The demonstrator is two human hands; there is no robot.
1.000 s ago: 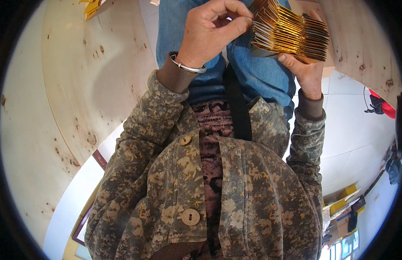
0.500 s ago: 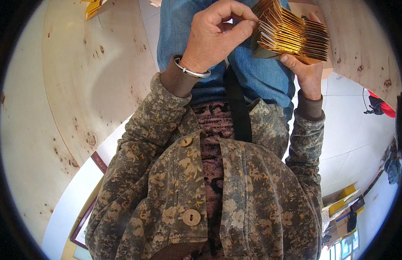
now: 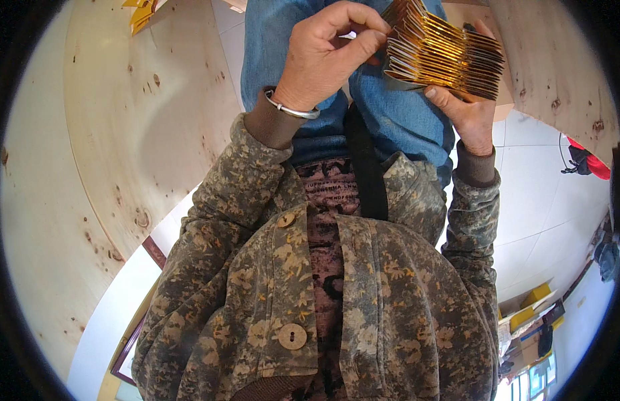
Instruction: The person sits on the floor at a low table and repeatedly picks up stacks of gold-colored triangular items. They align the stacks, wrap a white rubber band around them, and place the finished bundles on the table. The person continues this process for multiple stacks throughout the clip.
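A thick bundle of shiny gold foil packets [image 3: 447,53] is fanned out above my lap, its many thin edges facing me. My right hand [image 3: 465,115] is closed around the bundle's right end, with the thumb along its near side and the fingers mostly hidden behind. At the bundle's left edge, my left hand [image 3: 333,57] pinches with thumb and forefinger at the edge of a packet; the exact contact is small and partly hidden. A silver bangle [image 3: 293,110] circles my left wrist.
A pale wooden board [image 3: 143,120] with knots spans the left side, with orange-gold packets [image 3: 141,15] at its far end. Another wooden surface [image 3: 557,73] lies at the right, beside a cardboard box [image 3: 504,93]. A red and black item [image 3: 586,160] rests farther right.
The bundle's left-hand edges have shifted and now look more evenly fanned. My left hand has moved slightly left, and my right thumb a little left along the bundle.
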